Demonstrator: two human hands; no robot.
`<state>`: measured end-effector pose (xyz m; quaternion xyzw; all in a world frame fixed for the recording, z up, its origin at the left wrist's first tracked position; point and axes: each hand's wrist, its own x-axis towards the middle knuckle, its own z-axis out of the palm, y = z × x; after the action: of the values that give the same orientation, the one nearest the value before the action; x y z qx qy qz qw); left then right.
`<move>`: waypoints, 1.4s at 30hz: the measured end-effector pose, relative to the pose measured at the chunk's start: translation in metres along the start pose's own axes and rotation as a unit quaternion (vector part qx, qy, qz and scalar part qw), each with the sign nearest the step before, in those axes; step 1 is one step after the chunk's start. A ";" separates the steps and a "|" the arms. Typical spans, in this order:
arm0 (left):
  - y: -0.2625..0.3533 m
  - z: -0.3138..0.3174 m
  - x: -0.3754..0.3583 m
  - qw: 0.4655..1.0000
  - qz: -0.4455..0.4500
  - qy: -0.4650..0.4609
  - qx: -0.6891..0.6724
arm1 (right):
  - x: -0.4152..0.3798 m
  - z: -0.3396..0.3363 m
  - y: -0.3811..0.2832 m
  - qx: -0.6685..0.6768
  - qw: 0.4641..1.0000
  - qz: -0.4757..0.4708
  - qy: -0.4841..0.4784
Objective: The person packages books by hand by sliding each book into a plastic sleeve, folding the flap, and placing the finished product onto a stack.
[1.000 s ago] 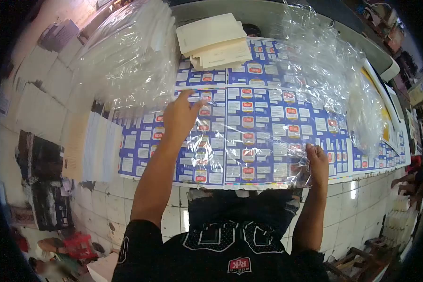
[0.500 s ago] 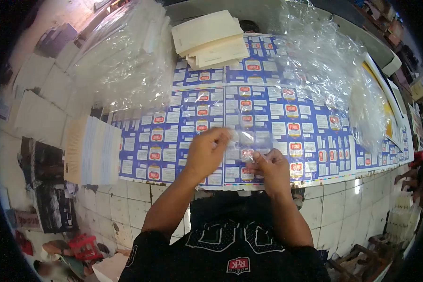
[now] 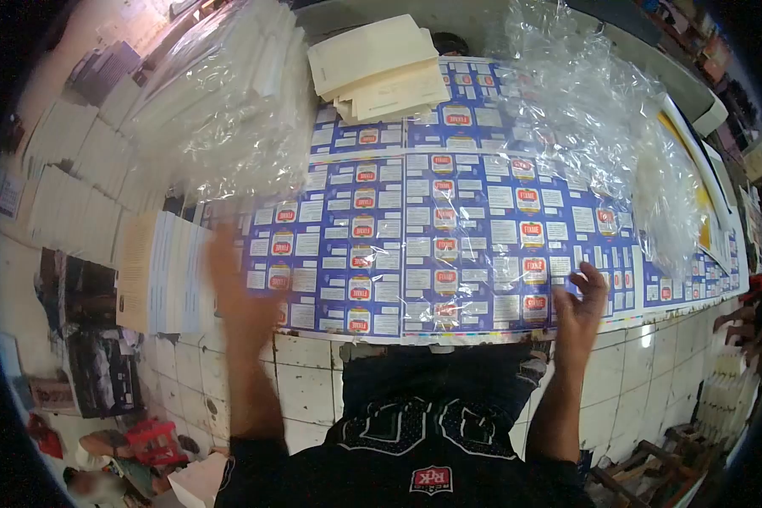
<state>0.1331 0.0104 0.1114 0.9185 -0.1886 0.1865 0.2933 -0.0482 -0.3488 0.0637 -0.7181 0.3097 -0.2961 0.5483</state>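
My left hand, smeared by motion, is beside the upright stack of booklets at the table's left front. Its fingers are too blurred to read. My right hand hovers over the right front of the blue printed sheet, fingers curved and apart, holding nothing. A see-through plastic sleeve appears to lie flat on that sheet between my hands; its edges are hard to make out.
A large pile of filled clear plastic stands at back left. Cream paper pieces lie at the back middle. Loose crumpled clear bags spread over the back right. White paper stacks stand beyond the table's left side.
My hands have moved apart, the left toward the booklet stack and the right to the right. They have let go of the clear plastic sleeve they held between them.
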 end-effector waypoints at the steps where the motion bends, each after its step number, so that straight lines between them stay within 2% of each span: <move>1: -0.022 -0.041 0.006 0.982 0.066 0.102 0.147 | 0.004 -0.014 0.011 0.020 0.999 -0.041 0.022; 2: -0.038 -0.088 0.014 0.928 0.065 0.118 0.347 | 0.007 -0.024 0.014 0.026 0.999 -0.040 0.012; 3: -0.046 -0.117 0.014 0.834 -0.040 0.116 0.538 | 0.007 -0.030 0.014 0.032 0.999 -0.037 0.003; 4: -0.040 -0.129 0.018 0.796 -0.165 0.086 0.575 | 0.006 -0.031 0.009 0.071 0.997 -0.032 -0.008; 5: -0.059 -0.135 0.016 0.790 -0.170 0.088 0.582 | 0.005 -0.031 0.006 0.078 0.996 -0.031 -0.017; 6: -0.095 -0.143 0.008 0.849 -0.183 -0.020 0.496 | 0.003 -0.030 0.005 0.081 0.995 -0.033 -0.042; 7: -0.122 -0.151 -0.005 0.886 -0.201 -0.120 0.401 | 0.003 -0.025 0.004 0.089 0.992 -0.037 -0.075; 9: -0.119 -0.138 -0.018 0.872 -0.192 -0.053 0.448 | -0.001 -0.011 0.001 0.107 0.988 -0.057 -0.092; 10: -0.120 -0.135 -0.024 0.880 -0.169 -0.017 0.443 | -0.002 -0.007 -0.002 0.059 0.988 -0.078 -0.120; 11: -0.106 -0.130 -0.022 0.872 -0.177 -0.011 0.457 | -0.003 0.000 0.000 0.086 0.981 -0.101 -0.141; 12: -0.102 -0.127 -0.025 0.876 -0.145 0.022 0.459 | -0.006 0.006 -0.004 0.105 0.979 -0.085 -0.152; 16: -0.051 -0.129 -0.041 0.909 -0.145 0.035 0.389 | -0.019 0.019 -0.017 0.128 0.971 -0.061 -0.195; 18: -0.017 -0.127 -0.056 0.960 -0.106 0.080 0.248 | -0.022 0.025 -0.015 0.127 0.966 -0.059 -0.218; 19: -0.002 -0.123 -0.063 0.962 -0.099 0.074 0.242 | -0.028 0.026 -0.011 0.122 0.962 -0.049 -0.239; 20: 0.015 -0.115 -0.072 0.987 -0.101 0.109 0.053 | -0.033 0.029 -0.011 0.143 0.955 -0.022 -0.260; 21: 0.028 -0.103 -0.078 0.974 -0.107 0.133 -0.147 | -0.038 0.033 -0.015 0.130 0.946 -0.073 -0.288; 22: 0.039 -0.087 -0.080 0.973 -0.107 0.107 -0.176 | -0.039 0.033 -0.015 0.137 0.914 -0.096 -0.370; 23: 0.049 -0.069 -0.081 0.938 -0.094 0.015 -0.335 | -0.046 0.037 -0.035 0.190 0.894 -0.057 -0.401; 24: 0.061 -0.050 -0.084 0.869 -0.081 -0.080 -0.481 | -0.055 0.043 -0.041 0.311 0.872 -0.012 -0.378; 25: 0.072 -0.027 -0.094 0.863 -0.097 -0.144 -0.475 | -0.059 0.015 -0.012 0.303 0.822 0.070 -0.477; 26: 0.092 -0.017 -0.082 0.879 -0.008 -0.226 -0.421 | -0.064 -0.004 0.017 0.296 0.820 0.091 -0.482; 27: 0.099 0.006 -0.073 0.826 0.084 -0.285 -0.480 | -0.076 -0.033 0.062 0.248 0.858 0.050 -0.447; 28: 0.115 0.017 -0.066 0.771 0.034 -0.387 -0.504 | -0.093 -0.071 0.120 0.105 0.907 -0.056 -0.405; 29: 0.139 0.029 -0.061 0.689 -0.041 -0.455 -0.563 | -0.107 -0.103 0.152 -0.004 0.922 -0.127 -0.366; 30: 0.152 0.046 -0.063 0.630 -0.095 -0.511 -0.578 | -0.108 -0.109 0.135 -0.014 0.923 -0.126 -0.363; 31: 0.163 0.070 -0.075 0.597 -0.128 -0.524 -0.593 | -0.113 -0.107 0.095 0.083 0.943 -0.031 -0.320; 33: 0.180 0.098 -0.079 0.608 -0.104 -0.557 -0.557 | -0.126 -0.103 0.040 0.279 0.925 0.156 -0.203; 34: 0.180 0.108 -0.081 0.601 -0.100 -0.565 -0.556 | -0.125 -0.110 0.053 0.132 0.956 0.209 -0.157; 35: 0.179 0.119 -0.083 0.621 -0.077 -0.585 -0.515 | -0.126 -0.108 0.050 0.131 0.958 0.210 -0.145; 36: 0.182 0.123 -0.083 0.640 -0.056 -0.602 -0.475 | -0.123 -0.101 0.046 0.246 0.937 0.232 -0.087; 37: 0.184 0.122 -0.081 0.635 -0.056 -0.607 -0.475 | -0.119 -0.097 0.043 0.357 0.900 0.250 -0.028; 38: 0.187 0.113 -0.073 0.729 0.041 -0.596 -0.335 | -0.117 -0.093 0.052 0.328 0.919 0.219 -0.008; 39: 0.187 0.107 -0.068 0.796 0.137 -0.561 -0.183 | -0.116 -0.095 0.054 0.327 0.919 0.222 -0.004; 40: 0.170 0.125 -0.081 0.905 0.236 -0.325 -0.137 | -0.113 -0.097 0.056 0.307 0.926 0.220 -0.003; 42: 0.159 0.128 -0.058 0.940 0.221 -0.245 -0.082 | -0.107 -0.101 0.060 0.284 0.932 0.223 -0.012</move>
<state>0.0409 -0.1740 0.0625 0.8438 -0.4672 -0.0008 0.2640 -0.2007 -0.3404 0.0186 -0.4483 0.3585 -0.2334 0.7849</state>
